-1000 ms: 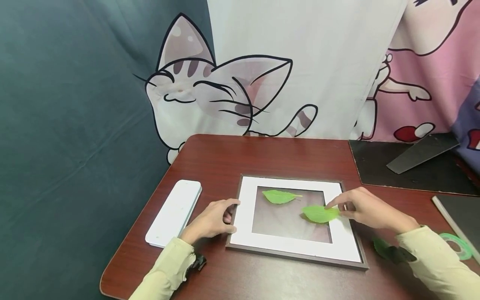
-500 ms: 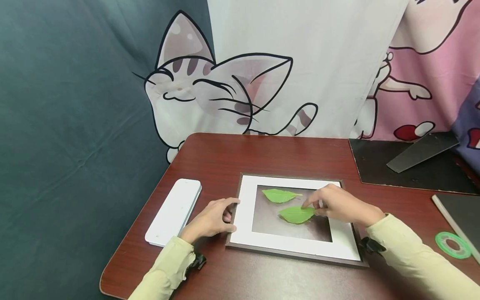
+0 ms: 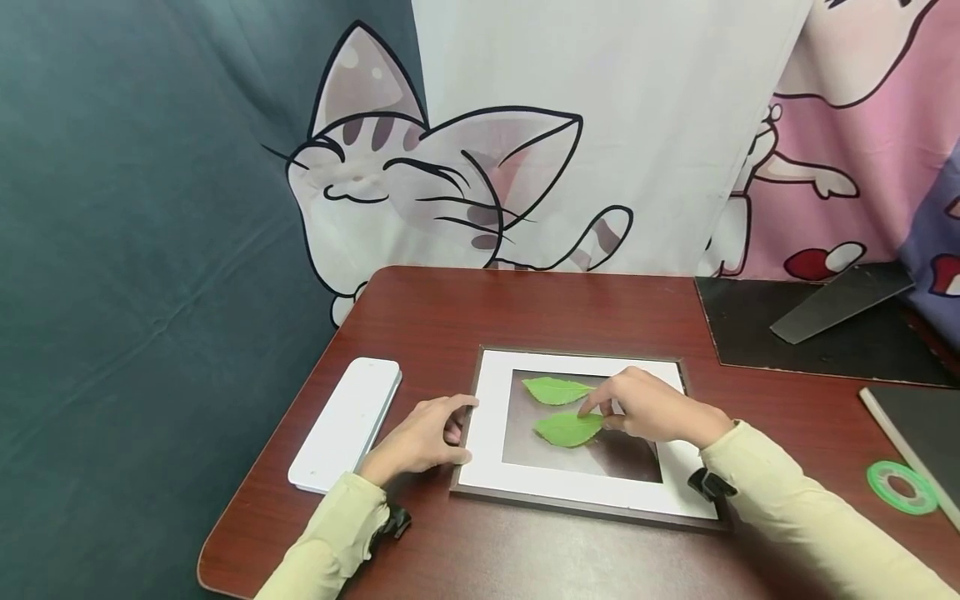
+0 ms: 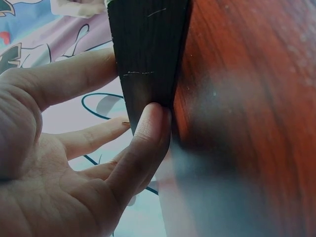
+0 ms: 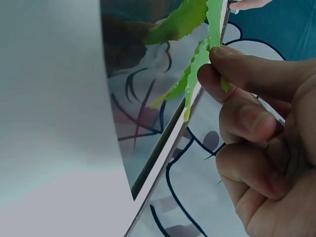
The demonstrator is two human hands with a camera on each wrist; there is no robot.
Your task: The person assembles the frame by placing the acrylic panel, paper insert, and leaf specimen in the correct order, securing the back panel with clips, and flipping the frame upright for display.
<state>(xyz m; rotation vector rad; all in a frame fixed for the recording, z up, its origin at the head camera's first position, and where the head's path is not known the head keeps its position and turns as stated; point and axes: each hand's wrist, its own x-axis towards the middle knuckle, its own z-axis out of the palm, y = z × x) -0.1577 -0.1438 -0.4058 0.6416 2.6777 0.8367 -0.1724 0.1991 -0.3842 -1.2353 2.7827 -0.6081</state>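
Note:
A picture frame (image 3: 487, 433) with a white mat lies on the reddish-brown table in the head view. My left hand (image 3: 423, 440) rests against its left side, thumb and index finger spread along the edge. In the left wrist view, those fingertips (image 4: 153, 118) touch the dark side of the frame. My right hand (image 3: 637, 406) pinches a green leaf (image 3: 564, 430) by one end, over the frame's glossy window. Just beyond it, another leaf (image 3: 553, 390) lies in the upper part of the window. In the right wrist view, the pinched leaf (image 5: 215, 22) extends upward from thumb and index finger, with reflections beside the leaves.
A white flat case (image 3: 347, 425) lies to the left of the frame. On the right are a roll of green tape (image 3: 902, 487), a dark panel (image 3: 911, 425) with a pale edge and a black board (image 3: 742, 325). Cartoon-printed cloth hangs behind the table.
My right hand has moved left with the pinched leaf, from the mat's right border to the middle of the window, below the other leaf. The left hand has stayed at the frame's edge.

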